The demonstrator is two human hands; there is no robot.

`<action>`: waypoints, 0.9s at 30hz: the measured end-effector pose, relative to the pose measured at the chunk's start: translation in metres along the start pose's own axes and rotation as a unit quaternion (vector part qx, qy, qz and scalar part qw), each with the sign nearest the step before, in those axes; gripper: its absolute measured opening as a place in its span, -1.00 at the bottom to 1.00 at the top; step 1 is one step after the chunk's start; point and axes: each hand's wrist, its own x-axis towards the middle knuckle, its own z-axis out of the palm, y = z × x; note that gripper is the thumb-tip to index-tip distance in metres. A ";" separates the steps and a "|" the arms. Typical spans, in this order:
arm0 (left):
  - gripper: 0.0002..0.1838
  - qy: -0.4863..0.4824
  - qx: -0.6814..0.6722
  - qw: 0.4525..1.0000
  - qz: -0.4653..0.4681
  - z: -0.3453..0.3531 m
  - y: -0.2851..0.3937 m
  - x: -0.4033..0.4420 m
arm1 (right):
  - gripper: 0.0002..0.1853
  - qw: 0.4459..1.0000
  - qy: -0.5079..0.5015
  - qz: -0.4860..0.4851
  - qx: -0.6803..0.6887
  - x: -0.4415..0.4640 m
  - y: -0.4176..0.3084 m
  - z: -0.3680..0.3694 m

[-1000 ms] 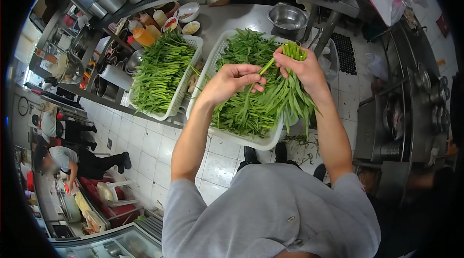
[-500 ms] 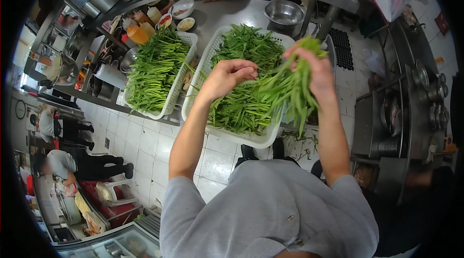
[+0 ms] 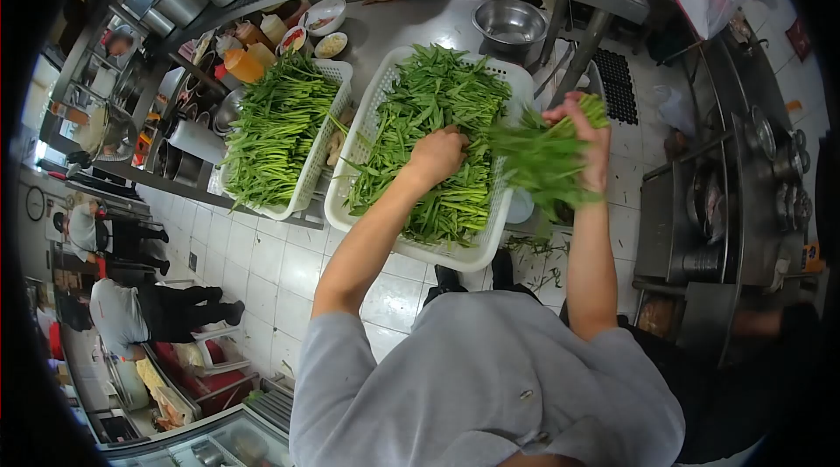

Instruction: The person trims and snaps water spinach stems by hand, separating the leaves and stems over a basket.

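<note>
In my right hand (image 3: 591,145) is a bunch of water spinach (image 3: 542,161), gripped by its stems, its leaves hanging to the left and smeared by motion. That bunch is just off the right side of a white perforated basket (image 3: 506,231). Inside the basket lies a pile of water spinach (image 3: 437,100), long green stems and narrow leaves. My left hand (image 3: 440,157) is down in the middle of this pile, fingers curled on the stems, with the fingertips hidden among the greens.
A second white basket (image 3: 306,183) of greens (image 3: 276,135) stands to the left. Behind are sauce bottles (image 3: 243,65), small bowls (image 3: 331,46) and a steel bowl (image 3: 510,23). A shelf with pots crosses above. Fallen leaves (image 3: 549,248) litter the tiled floor. Co-workers (image 3: 118,314) are at left.
My left hand has lowered from above the basket into the greens. My right hand has moved slightly right and down with its bunch, which has swung away from the pile.
</note>
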 end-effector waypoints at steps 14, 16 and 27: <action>-0.71 0.150 -0.460 0.873 -0.058 -0.142 -0.020 -0.048 | -0.86 0.986 0.038 -0.026 -0.162 -0.004 -0.038 0.048; -0.71 0.164 -0.471 0.865 -0.045 -0.160 -0.008 -0.057 | -0.87 0.976 -0.015 -0.029 -0.217 -0.004 -0.046 0.071; -0.80 0.078 -0.445 0.891 0.049 -0.165 0.036 -0.056 | -0.79 0.937 -0.235 0.058 -0.251 0.019 -0.041 0.162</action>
